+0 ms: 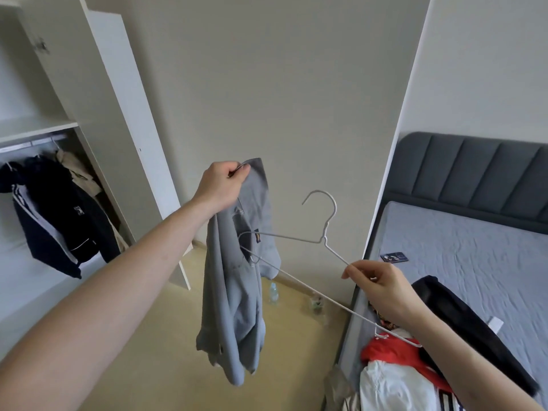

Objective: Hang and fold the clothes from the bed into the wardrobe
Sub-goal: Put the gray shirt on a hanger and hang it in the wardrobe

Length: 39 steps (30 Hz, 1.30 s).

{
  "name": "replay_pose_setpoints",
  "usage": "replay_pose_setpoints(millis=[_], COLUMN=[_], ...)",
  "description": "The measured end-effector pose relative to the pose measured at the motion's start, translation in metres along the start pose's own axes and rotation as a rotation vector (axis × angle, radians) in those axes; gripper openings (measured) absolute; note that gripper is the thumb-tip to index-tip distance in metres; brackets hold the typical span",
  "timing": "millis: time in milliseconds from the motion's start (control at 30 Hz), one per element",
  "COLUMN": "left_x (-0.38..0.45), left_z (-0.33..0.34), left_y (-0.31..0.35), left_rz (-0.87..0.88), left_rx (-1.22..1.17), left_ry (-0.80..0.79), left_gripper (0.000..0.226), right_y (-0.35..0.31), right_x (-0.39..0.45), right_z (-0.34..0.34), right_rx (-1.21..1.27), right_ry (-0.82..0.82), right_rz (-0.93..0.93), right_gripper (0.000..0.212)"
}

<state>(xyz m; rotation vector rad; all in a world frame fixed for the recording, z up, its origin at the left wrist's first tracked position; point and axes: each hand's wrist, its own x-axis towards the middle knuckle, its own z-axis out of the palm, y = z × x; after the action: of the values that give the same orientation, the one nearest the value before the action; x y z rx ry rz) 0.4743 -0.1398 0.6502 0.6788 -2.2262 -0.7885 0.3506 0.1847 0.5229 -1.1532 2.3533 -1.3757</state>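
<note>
Pinched between thumb and curled fingers of the left hand, a grey garment hangs at the centre of the frame, its top edge bunched in that grip and its body drooping toward 6 o'clock above the pale yellow floor. Right hand, at about 4 o'clock, holds a white wire hanger with its fingertips closed on one sloping arm of the wire; the hanger is tilted, hook pointing to 12 o'clock, and its far shoulder pokes into the grey garment's opening just below the left wrist.

At 9 o'clock, an open white wardrobe shows a rail beneath a shelf, where a dark navy jacket hangs beside a beige garment.

At 3 o'clock stands a bed with a grey-blue sheet and a padded dark grey headboard. A small dark card-like object lies on the sheet near the right hand's fingertips. Toward 5 o'clock, the bed's near corner carries a heap of clothes: a red piece, a white piece and a black garment stretched alongside the right forearm.

On the floor by the wall, between garment and bed, stands a small clear bottle.
</note>
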Motion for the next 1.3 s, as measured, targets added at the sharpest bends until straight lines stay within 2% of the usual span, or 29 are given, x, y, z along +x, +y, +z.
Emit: replay_pose_setpoints(millis=[300,433,600,667,733,800,900,967,1067,1167,1300], left_x=[-0.016,-0.031,-0.058,-0.07,-0.084,-0.096,-0.111,-0.116,-0.12,-0.115,-0.11], left_z=[-0.004,-0.008,-0.02,-0.021,-0.018,-0.012,-0.004,0.001,0.004,0.004,0.005], left_y=[0.037,0.04,0.031,0.024,0.015,0.002,-0.01,-0.013,-0.01,0.0,0.015], left_rz=[0.163,0.178,0.19,0.195,0.239,0.314,0.383,0.481,0.635,0.685,0.645], left_rx=[-0.243,-0.362,-0.456,-0.421,-0.304,-0.106,0.063,0.203,0.409,0.492,0.392], left_ry=[-0.132,-0.208,-0.353,-0.408,-0.444,-0.458,-0.493,-0.499,-0.425,-0.395,-0.53], left_gripper=[0.051,0.046,0.045,0.041,0.02,0.029,0.033,0.029,0.017,0.019,0.026], right_y=[0.0,0.003,0.006,0.005,0.001,-0.003,-0.006,-0.009,-0.012,-0.018,-0.022], right_x=[0.009,0.013,0.007,0.007,0.008,0.009,0.011,0.012,0.012,0.011,0.015], right_z=[0.03,0.039,0.042,0.039,0.035,0.031,0.029,0.031,0.035,0.035,0.036], right_rx=[0.072,0.171,0.331,0.415,0.451,0.48,0.51,0.499,0.492,0.49,0.533], right_ry=[-0.053,0.035,0.199,0.251,0.315,0.353,0.357,0.343,0.309,0.298,0.351], right_rz=[0.037,0.143,0.138,0.132,0.103,0.062,0.014,0.006,-0.009,-0.022,0.045], right_gripper=[0.033,0.049,0.054,0.054,0.056,0.061,0.064,0.064,0.065,0.061,0.055])
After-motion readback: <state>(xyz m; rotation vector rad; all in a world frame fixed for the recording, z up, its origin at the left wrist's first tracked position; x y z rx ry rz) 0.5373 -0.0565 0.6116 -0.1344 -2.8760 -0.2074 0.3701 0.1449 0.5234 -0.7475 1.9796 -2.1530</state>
